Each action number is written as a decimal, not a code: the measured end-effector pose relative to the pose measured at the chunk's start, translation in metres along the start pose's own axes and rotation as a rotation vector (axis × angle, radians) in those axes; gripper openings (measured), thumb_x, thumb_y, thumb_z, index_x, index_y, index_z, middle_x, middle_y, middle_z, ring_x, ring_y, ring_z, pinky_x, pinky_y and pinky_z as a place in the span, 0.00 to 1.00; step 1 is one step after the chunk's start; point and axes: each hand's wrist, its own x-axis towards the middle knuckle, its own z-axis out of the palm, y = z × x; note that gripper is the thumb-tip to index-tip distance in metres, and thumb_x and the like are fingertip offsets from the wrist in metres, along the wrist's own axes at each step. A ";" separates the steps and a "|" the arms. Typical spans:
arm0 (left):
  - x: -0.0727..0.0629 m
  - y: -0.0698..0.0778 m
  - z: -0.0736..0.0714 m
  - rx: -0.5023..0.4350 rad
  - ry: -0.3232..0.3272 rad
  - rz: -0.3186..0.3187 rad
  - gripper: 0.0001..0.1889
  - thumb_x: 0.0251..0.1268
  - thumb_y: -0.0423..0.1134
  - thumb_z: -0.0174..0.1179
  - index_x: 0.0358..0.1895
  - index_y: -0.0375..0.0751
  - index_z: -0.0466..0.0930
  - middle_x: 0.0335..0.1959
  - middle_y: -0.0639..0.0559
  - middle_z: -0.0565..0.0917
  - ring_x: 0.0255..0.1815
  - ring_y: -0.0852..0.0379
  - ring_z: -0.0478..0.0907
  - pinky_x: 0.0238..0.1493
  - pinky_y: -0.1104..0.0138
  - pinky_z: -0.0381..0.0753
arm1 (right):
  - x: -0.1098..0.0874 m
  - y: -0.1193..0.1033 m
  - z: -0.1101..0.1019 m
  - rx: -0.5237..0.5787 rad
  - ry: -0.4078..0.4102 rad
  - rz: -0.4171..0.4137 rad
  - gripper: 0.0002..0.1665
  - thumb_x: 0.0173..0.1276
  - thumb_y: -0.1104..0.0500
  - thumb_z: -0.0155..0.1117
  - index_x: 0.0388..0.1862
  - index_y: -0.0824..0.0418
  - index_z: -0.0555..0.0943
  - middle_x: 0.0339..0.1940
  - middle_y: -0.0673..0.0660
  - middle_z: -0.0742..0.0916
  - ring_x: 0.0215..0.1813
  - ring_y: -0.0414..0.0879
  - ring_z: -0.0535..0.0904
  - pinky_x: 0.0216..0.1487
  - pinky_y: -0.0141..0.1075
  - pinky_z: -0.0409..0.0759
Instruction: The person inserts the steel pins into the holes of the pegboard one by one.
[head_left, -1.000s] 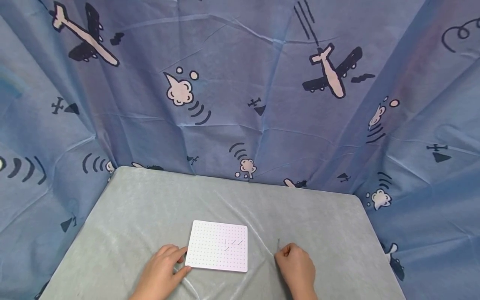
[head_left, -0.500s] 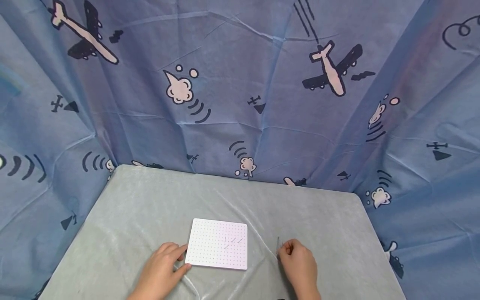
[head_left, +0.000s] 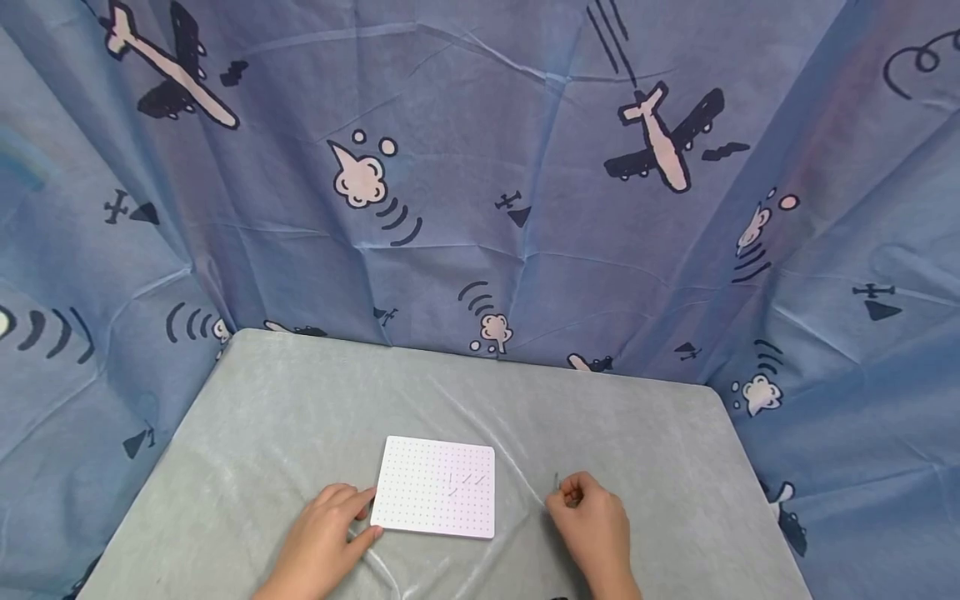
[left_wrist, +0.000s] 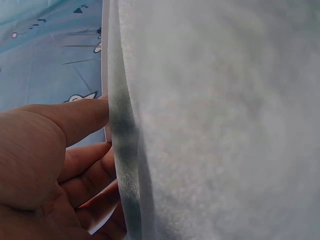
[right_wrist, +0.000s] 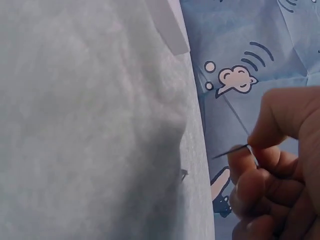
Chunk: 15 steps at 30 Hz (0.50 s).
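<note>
A white board [head_left: 433, 487] dotted with rows of tiny holes lies flat on the table. Several thin metal pins [head_left: 467, 479] show on its right half. My left hand [head_left: 322, 533] holds the board's near left corner, thumb at the corner and index finger at the left edge. To the right of the board, my right hand [head_left: 592, 521] pinches a thin dark pin [right_wrist: 230, 151] between thumb and fingertips. A thin grey rod [right_wrist: 235, 112] also runs past the thumb in the right wrist view. Beyond the fingertips, a small dark upright bit [head_left: 557, 481] shows in the head view.
A pale grey-green cloth [head_left: 360, 400] with creases covers the table. In the right wrist view, a small dark object [right_wrist: 184, 174] sits near the table's edge. Blue curtains [head_left: 442, 208] printed with planes hang behind and at both sides.
The right hand has shifted slightly right, then back left, its fingertips moving about a pin. The left hand and the board have stayed in place; the head view has tilted slightly.
</note>
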 end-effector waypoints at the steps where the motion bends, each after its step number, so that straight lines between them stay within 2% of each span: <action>1: 0.000 0.000 0.000 0.001 0.001 0.002 0.27 0.56 0.43 0.86 0.59 0.41 0.90 0.32 0.73 0.73 0.49 0.63 0.73 0.51 0.61 0.79 | -0.001 -0.001 0.001 0.000 0.010 -0.013 0.04 0.56 0.64 0.69 0.28 0.54 0.84 0.20 0.44 0.81 0.21 0.41 0.75 0.27 0.37 0.74; 4: -0.001 0.000 0.001 0.002 0.010 0.010 0.27 0.56 0.44 0.86 0.59 0.41 0.91 0.32 0.73 0.73 0.48 0.64 0.73 0.50 0.61 0.79 | -0.002 -0.006 0.002 0.031 0.025 -0.041 0.07 0.56 0.65 0.69 0.27 0.52 0.83 0.19 0.43 0.80 0.21 0.40 0.74 0.27 0.35 0.74; 9: -0.001 -0.002 0.002 0.006 0.030 0.020 0.27 0.55 0.43 0.86 0.59 0.41 0.91 0.32 0.73 0.72 0.48 0.64 0.73 0.49 0.62 0.78 | -0.005 -0.015 0.002 0.165 0.012 -0.104 0.13 0.54 0.70 0.68 0.27 0.51 0.82 0.18 0.42 0.79 0.21 0.39 0.74 0.26 0.33 0.74; 15: 0.000 -0.003 0.003 0.008 0.014 0.002 0.28 0.56 0.44 0.86 0.60 0.41 0.91 0.32 0.73 0.73 0.49 0.64 0.73 0.50 0.61 0.79 | -0.006 -0.025 0.005 0.207 0.046 -0.246 0.23 0.51 0.73 0.73 0.27 0.44 0.81 0.18 0.35 0.78 0.24 0.34 0.76 0.27 0.30 0.75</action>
